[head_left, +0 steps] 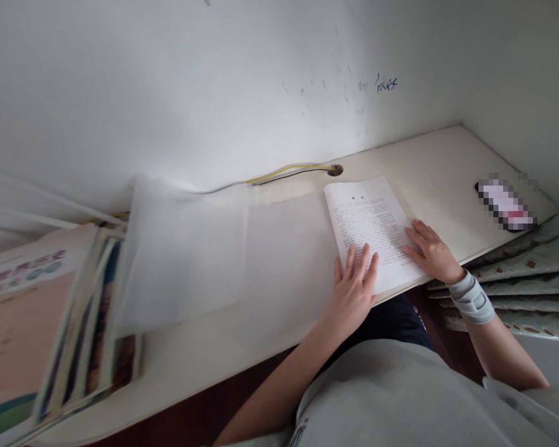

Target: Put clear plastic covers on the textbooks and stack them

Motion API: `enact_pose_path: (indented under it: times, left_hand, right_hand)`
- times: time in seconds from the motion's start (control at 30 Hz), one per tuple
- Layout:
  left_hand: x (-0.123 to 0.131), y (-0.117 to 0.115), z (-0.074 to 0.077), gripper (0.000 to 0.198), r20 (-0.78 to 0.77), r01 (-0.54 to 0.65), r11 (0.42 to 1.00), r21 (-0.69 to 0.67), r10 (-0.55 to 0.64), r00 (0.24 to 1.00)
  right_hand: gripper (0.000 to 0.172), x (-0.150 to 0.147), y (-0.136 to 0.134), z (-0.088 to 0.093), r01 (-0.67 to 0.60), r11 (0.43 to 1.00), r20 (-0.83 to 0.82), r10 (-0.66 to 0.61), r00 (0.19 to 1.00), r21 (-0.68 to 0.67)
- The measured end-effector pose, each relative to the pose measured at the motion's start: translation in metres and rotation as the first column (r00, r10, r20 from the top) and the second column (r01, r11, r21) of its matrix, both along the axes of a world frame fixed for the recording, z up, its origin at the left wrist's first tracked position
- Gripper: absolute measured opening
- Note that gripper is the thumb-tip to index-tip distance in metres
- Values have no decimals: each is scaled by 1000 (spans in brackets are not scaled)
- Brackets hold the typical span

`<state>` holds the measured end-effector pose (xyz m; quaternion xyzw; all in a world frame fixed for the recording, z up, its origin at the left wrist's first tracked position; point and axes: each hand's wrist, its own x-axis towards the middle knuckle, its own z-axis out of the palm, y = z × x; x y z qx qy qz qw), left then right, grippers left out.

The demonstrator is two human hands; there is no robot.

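A printed sheet of paper [368,217] lies on the white desk [438,174], its near edge at the desk's front. My left hand [354,288] rests flat on the sheet's lower left part, fingers stretched out. My right hand [426,248] lies on the sheet's right edge with fingers spread; a grey wrist brace [472,299] wraps that wrist. Neither hand holds anything.
A large blank white sheet [200,261] lies to the left, partly over a stack of colourful books [51,323]. A yellow cable [289,171] runs into a hole in the desk. A blurred-out flat object [505,203] sits at the right. Patterned fabric [531,267] lies beside the desk.
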<state>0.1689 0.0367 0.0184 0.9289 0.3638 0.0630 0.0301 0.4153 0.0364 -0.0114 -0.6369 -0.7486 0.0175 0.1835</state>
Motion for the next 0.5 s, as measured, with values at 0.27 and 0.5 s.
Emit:
enact_pose_path:
  times: [0.27, 0.5]
  left_hand:
    - [5, 0, -3, 53, -71, 31, 999, -12, -32, 997]
    - [7, -2, 0, 47, -103, 50, 999, 16, -48, 994]
  right_hand:
    - [56, 1, 1, -4, -6, 999, -5, 6, 1000, 36]
    - [55, 4, 1, -7, -19, 999, -58, 22, 998, 37]
